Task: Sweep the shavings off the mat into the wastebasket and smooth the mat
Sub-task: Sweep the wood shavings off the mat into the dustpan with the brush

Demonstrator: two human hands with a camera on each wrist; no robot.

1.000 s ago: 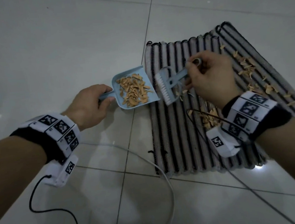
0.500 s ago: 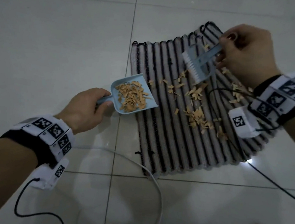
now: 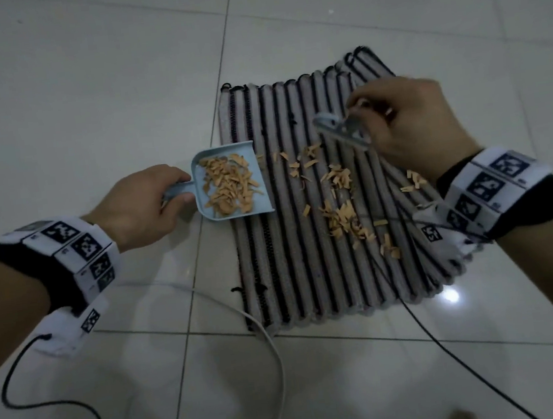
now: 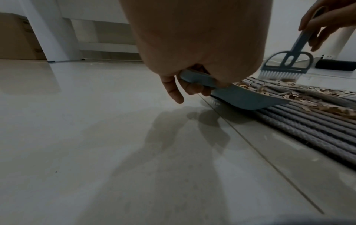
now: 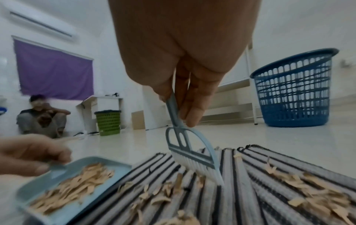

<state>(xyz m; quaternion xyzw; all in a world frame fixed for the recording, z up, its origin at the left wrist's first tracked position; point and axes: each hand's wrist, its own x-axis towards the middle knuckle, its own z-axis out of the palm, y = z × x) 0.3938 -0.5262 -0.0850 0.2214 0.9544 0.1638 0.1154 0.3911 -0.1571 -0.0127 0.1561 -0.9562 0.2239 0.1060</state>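
Observation:
A grey and black striped mat [image 3: 295, 269] lies on the tiled floor, its right part folded over. Tan shavings [image 3: 341, 217] are scattered across its middle and right. My left hand [image 3: 143, 203] grips the handle of a light blue dustpan [image 3: 230, 183], whose lip rests on the mat's left edge; it holds a heap of shavings. My right hand [image 3: 403, 126] pinches the handle of a small blue brush [image 3: 342, 129], its white bristles [image 5: 198, 167] on the mat's far middle. A blue wastebasket [image 5: 292, 88] stands beyond the mat, to the right in the right wrist view.
A white cable [image 3: 267, 348] and black cables [image 3: 457, 361] trail over the floor in front of the mat. A green basket [image 5: 108, 121] and a seated person [image 5: 42, 117] are by the far wall. A cardboard box [image 4: 17, 36] stands far left.
My right hand carried the brush from the dustpan's lip out to the right, then brought it back down onto the mat's far middle. The dustpan stayed at the mat's left edge.

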